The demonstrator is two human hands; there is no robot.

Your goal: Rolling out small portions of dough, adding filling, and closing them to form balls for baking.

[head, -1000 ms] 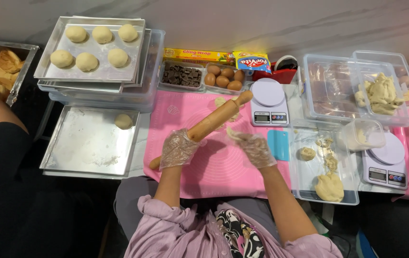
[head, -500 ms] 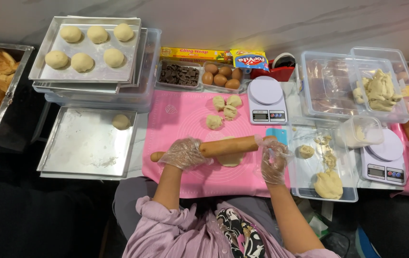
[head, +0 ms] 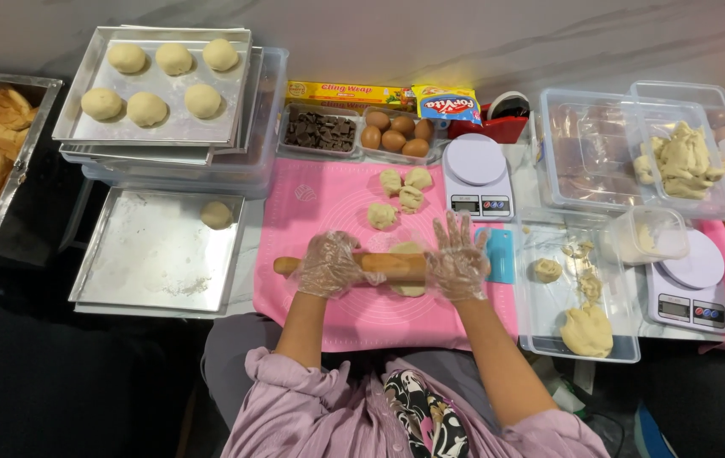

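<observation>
**Entry: rolling station, head view**

- **Left hand** (head: 329, 265): in a clear disposable glove, palm pressed down on the left part of the wooden rolling pin (head: 384, 266), fingers curled loosely over it; a resting press, not a closed fist.
- **Right hand** (head: 457, 259): gloved, fingers spread wide and flat across the pin's right end; nothing gripped.
- **Rolling pin**: lies across the pink silicone mat (head: 329, 199), running nine to three o'clock, on top of a dough piece (head: 408, 288) that shows above and below it.
- **Four small dough balls** (head: 403, 193): on the mat at twelve o'clock from the pin, near one another.
- **Kitchen scale** (head: 475, 176): at one o'clock, touching the mat's far right corner.
- **Blue scraper** (head: 501, 254): just beside the right hand, at three o'clock.
- **Empty-looking baking tray** (head: 138, 271): at nine o'clock, one dough ball (head: 217, 215) on it.
- **Clear plastic tub** (head: 549, 331): at three to four o'clock, holding dough lumps.

**Risks, as judged:**
- Open right palm may slide off the pin's end; uneven pressure would roll the dough lopsided.
- A long forward stroke could run into the waiting dough balls.
- Loose glove film might catch under the pin or stick to the dough.
- The right hand could knock the scraper.
</observation>
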